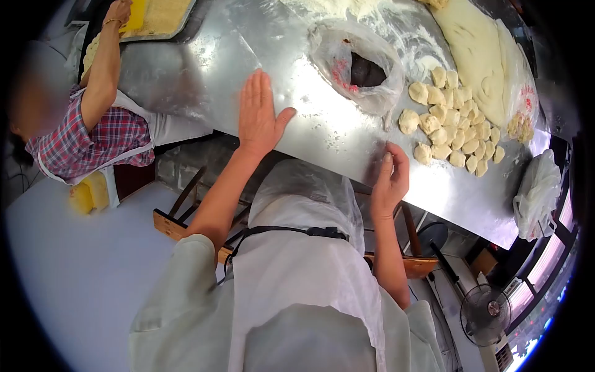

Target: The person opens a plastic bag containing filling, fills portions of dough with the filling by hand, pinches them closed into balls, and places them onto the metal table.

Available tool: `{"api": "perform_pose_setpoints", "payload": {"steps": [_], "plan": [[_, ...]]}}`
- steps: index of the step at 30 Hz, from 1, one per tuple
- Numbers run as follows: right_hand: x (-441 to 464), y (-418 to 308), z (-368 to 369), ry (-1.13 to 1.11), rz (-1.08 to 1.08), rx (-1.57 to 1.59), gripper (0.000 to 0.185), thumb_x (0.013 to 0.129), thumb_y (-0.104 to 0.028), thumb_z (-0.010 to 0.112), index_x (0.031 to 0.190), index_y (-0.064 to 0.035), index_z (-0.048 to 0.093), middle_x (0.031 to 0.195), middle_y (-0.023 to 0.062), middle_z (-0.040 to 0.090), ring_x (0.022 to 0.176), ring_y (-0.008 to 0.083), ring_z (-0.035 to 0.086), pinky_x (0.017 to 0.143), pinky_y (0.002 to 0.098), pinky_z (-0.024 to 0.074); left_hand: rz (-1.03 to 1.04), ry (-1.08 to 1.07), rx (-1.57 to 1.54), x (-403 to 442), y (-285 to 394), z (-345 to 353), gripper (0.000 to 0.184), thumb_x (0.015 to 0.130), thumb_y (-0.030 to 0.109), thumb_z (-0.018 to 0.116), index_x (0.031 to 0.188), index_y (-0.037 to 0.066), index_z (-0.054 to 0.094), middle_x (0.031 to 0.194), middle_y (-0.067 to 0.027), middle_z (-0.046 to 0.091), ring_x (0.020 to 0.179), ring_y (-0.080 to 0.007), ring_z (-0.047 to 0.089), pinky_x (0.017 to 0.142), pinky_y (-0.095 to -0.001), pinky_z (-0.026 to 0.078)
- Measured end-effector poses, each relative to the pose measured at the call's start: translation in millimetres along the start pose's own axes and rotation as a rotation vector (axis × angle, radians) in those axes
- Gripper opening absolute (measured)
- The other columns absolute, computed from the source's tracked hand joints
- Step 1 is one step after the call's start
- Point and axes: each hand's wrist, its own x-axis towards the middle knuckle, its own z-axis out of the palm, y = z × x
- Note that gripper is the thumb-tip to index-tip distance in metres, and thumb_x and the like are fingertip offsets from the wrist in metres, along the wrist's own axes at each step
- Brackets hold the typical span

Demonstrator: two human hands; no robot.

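A shiny metal worktable (217,99) spans the upper part of the room I see through the head camera, floury toward its far side, with a pale floor (87,273) at lower left. Second in size is a co-worker in a plaid shirt (96,133) at the table's left end, one hand (118,11) on a yellow tool (134,15) over a tray (155,37). A long slab of dough (474,53) lies at the far right. Left of it, I find a clear plastic bag (331,46), its mouth open around a dark mass (367,70).

The wearer's left hand (259,118) lies palm down on the bare metal — fingers straight and together, thumb spread, grasping nothing I can see. The right hand (390,177) is loosely curled at the near edge, fingertips just below the bag's trailing end; I cannot tell whether it pinches anything. Smallest are the dough pieces (455,121), pale lumps clustered right of the bag, just beyond the right hand — some touching, a few apart.
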Motion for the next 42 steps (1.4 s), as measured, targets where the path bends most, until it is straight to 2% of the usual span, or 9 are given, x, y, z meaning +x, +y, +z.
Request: {"api": "perform_pose_setpoints", "payload": {"steps": [3, 12, 21, 28, 31, 33, 35, 38, 42], "plan": [[-1.3, -7.5, -10.5, 0.035, 0.158, 0.193, 0.019, 0.106, -0.008, 0.056, 0.121, 0.0015, 0.064, 0.12, 0.0101, 0.068, 0.107, 0.0167, 0.064, 0.096, 0.0289, 0.0496, 0.091, -0.079, -0.015, 4.2, 21.7, 2.5, 0.102, 0.094, 0.057, 0.064, 0.157, -0.011, 0.021, 0.166, -0.0293, 0.021, 0.154, -0.0445, 0.021, 0.126, -0.0519, 0.019], [-10.3, -21.9, -44.3, -0.057, 0.193, 0.305, 0.018, 0.107, -0.008, 0.056, 0.118, 0.003, 0.065, 0.108, 0.009, 0.071, 0.096, 0.0137, 0.065, 0.091, 0.0281, 0.0517, 0.366, -0.186, -0.112, -6.5, 98.5, 17.1, 0.114, 0.088, 0.076, 0.049, 0.156, -0.011, 0.024, 0.165, -0.0279, 0.026, 0.154, -0.0423, 0.023, 0.126, -0.0506, 0.021], [-24.5, -40.7, -72.1, 0.011, 0.219, 0.33, 0.017, 0.106, -0.008, 0.058, 0.117, 0.0038, 0.065, 0.105, 0.0103, 0.072, 0.091, 0.0133, 0.065, 0.088, 0.0278, 0.0535, 0.616, -0.222, -0.237, -0.4, 130.1, 20.8, 0.111, 0.087, 0.075, 0.052, 0.154, -0.011, 0.03, 0.162, -0.0264, 0.033, 0.152, -0.0406, 0.029, 0.126, -0.049, 0.024], [-49.3, -54.8, -78.6, 0.175, 0.219, 0.31, 0.019, 0.107, -0.01, 0.058, 0.117, 0.004, 0.064, 0.105, 0.0121, 0.071, 0.09, 0.0147, 0.066, 0.085, 0.0282, 0.0536, 0.807, -0.285, -0.396, -14.2, 156.6, 32.2, 0.111, 0.083, 0.068, 0.065, 0.153, -0.011, 0.032, 0.163, -0.0253, 0.032, 0.153, -0.0381, 0.029, 0.127, -0.0477, 0.024], [-64.2, -57.3, -68.1, 0.269, 0.233, 0.356, 0.019, 0.106, -0.01, 0.058, 0.117, 0.0041, 0.064, 0.105, 0.0121, 0.071, 0.09, 0.0147, 0.066, 0.083, 0.0278, 0.0533, 0.846, -0.301, -0.584, -29.0, 169.6, 39.8, 0.1, 0.082, 0.06, 0.072, 0.149, -0.006, 0.04, 0.156, -0.0257, 0.04, 0.148, -0.0389, 0.037, 0.125, -0.0482, 0.028], [-73.2, -62.2, -57.9, 0.352, 0.222, 0.358, 0.018, 0.106, -0.01, 0.058, 0.116, 0.0041, 0.064, 0.104, 0.0122, 0.071, 0.089, 0.0148, 0.066, 0.083, 0.0278, 0.0531, 0.991, -0.535, -0.863, -45.6, 195.3, 45.6, 0.084, 0.082, 0.05, 0.076, 0.144, 0.0, 0.047, 0.148, -0.0248, 0.047, 0.141, -0.0401, 0.043, 0.119, -0.0481, 0.035], [-75.6, -69.7, -51.4, 0.411, 0.204, 0.367, 0.018, 0.106, -0.01, 0.058, 0.116, 0.004, 0.064, 0.104, 0.0123, 0.071, 0.089, 0.0149, 0.066, 0.083, 0.0278, 0.053, 1.054, -0.562, -0.864, -88.1, 217.0, 63.2, 0.062, 0.086, 0.037, 0.075, 0.133, 0.002, 0.055, 0.129, -0.0206, 0.059, 0.125, -0.0381, 0.057, 0.106, -0.0465, 0.048], [-88.3, -81.4, -49.0, 0.47, 0.192, 0.386, 0.017, 0.106, -0.009, 0.058, 0.115, 0.0037, 0.064, 0.103, 0.0123, 0.071, 0.088, 0.0152, 0.065, 0.083, 0.0282, 0.053, 0.987, -0.986, -0.626, -84.7, 223.4, 46.0, 0.05, 0.088, 0.031, 0.073, 0.126, 0.0, 0.062, 0.117, -0.0162, 0.067, 0.112, -0.0353, 0.065, 0.093, -0.0436, 0.055], [-97.3, -62.5, -42.9, 0.48, 0.2, 0.34, 0.017, 0.106, -0.01, 0.058, 0.115, 0.0025, 0.065, 0.102, 0.0112, 0.071, 0.086, 0.015, 0.065, 0.081, 0.0282, 0.0534, 0.712, -0.577, -0.991, -85.6, 161.7, 24.5, 0.037, 0.093, 0.023, 0.069, 0.121, -0.001, 0.066, 0.115, -0.0152, 0.07, 0.106, -0.0336, 0.069, 0.09, -0.0439, 0.056]]}}
